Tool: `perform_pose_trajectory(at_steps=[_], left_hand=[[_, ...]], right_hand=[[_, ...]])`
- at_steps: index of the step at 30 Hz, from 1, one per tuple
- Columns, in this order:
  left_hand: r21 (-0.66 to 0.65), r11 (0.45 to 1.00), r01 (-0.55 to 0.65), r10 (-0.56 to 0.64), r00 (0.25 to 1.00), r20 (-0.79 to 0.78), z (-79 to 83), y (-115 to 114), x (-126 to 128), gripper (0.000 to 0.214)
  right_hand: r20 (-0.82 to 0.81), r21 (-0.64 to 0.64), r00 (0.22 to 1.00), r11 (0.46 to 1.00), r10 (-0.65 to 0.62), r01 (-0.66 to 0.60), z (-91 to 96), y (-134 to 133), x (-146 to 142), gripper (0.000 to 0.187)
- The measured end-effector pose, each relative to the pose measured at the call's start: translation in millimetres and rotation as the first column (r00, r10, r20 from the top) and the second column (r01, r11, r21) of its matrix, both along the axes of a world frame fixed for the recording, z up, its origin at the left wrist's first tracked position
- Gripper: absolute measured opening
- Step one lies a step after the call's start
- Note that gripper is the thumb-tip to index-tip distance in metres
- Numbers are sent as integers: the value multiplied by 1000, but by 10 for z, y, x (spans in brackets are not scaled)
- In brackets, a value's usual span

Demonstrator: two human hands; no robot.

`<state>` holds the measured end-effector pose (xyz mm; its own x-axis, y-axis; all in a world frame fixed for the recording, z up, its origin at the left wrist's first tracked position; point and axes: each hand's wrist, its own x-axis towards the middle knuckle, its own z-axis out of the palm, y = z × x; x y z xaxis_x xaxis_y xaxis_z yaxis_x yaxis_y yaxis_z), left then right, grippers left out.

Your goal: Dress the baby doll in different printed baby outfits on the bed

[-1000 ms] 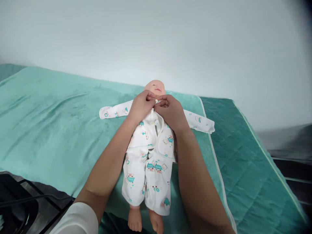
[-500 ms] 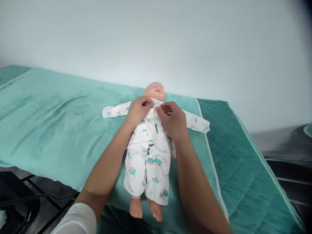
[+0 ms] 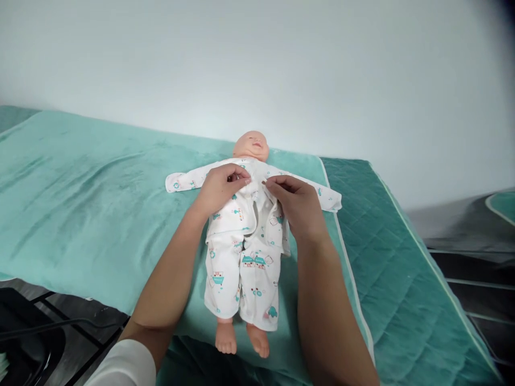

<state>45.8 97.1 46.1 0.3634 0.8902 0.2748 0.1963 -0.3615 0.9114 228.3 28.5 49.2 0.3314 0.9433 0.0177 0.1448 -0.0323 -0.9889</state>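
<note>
A baby doll (image 3: 251, 145) lies on its back, head away from me, its bare feet toward me. It wears a white printed jacket (image 3: 231, 219) and matching trousers (image 3: 259, 289). Both sleeves stretch out to the sides. My left hand (image 3: 225, 185) pinches the jacket's front edge on the left of the chest. Opposite it, my right hand (image 3: 295, 201) pinches the other front edge between thumb and fingers. Below my hands the two front panels hang apart, with a gap between them. The fingertips hide part of the cloth they hold.
A light green blanket (image 3: 100, 214) lies under the doll, over a darker green quilted cover (image 3: 398, 268). A pale wall (image 3: 257, 64) rises behind. At the lower left is a black object (image 3: 30, 332) with a cable; a dark metal rack (image 3: 475, 279) stands at the right.
My hands have moved apart and slightly down along the jacket front. The gap between the front panels is wider, and the button that showed between my fingers is no longer plain to see.
</note>
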Motion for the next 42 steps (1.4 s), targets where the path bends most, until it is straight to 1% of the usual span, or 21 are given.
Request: perform_pose_trajectory(at_steps=[2,4,6,7,10,12,20,24,28,31,33,35,39,42], left_hand=[[-30,999,-26,28,998,56,8,-15,17,11],[-73,997,-25,36,987,156,24,-42,55,12],[-118,993,-10,38,971,235,43,-75,101,14],[-133,991,-10,44,967,251,52,-90,124,15],[-128,990,-59,87,970,226,67,-124,173,16],[-118,990,-76,100,973,210,69,-131,182,16],[-162,986,48,-13,978,209,69,-111,141,15],[-138,987,83,-49,972,229,45,-113,147,10],[-107,990,94,-72,978,195,23,-113,139,4],[-85,990,109,-96,984,147,30,-118,119,5],[-67,990,124,-116,987,108,46,-129,109,2],[-44,991,128,-125,990,63,65,-146,109,6],[-20,995,96,-96,995,-5,86,-175,137,11],[-46,996,78,-78,997,10,77,-175,145,8]], right_hand=[[-64,41,998,999,-4,7,-2,29,-15,22],[-116,86,993,996,-7,17,-12,47,-54,18],[-134,112,991,993,-7,23,-37,53,-105,18],[-128,121,992,992,-9,24,-55,51,-130,19],[-102,166,995,986,-14,31,-115,38,-188,22],[-114,201,993,979,-10,33,-145,34,-204,21],[-137,231,990,972,-13,44,-161,38,-211,16],[-146,213,989,977,10,21,-147,33,-215,19],[-142,182,989,983,51,-24,-103,23,-217,24],[-98,144,993,988,68,-53,-63,14,-209,27],[-37,106,997,993,63,-59,-41,7,-203,27],[50,84,997,994,61,-65,-25,1,-204,25],[242,94,969,993,42,-66,-13,-6,-227,18],[282,85,958,993,52,-79,-20,-13,-242,20]])
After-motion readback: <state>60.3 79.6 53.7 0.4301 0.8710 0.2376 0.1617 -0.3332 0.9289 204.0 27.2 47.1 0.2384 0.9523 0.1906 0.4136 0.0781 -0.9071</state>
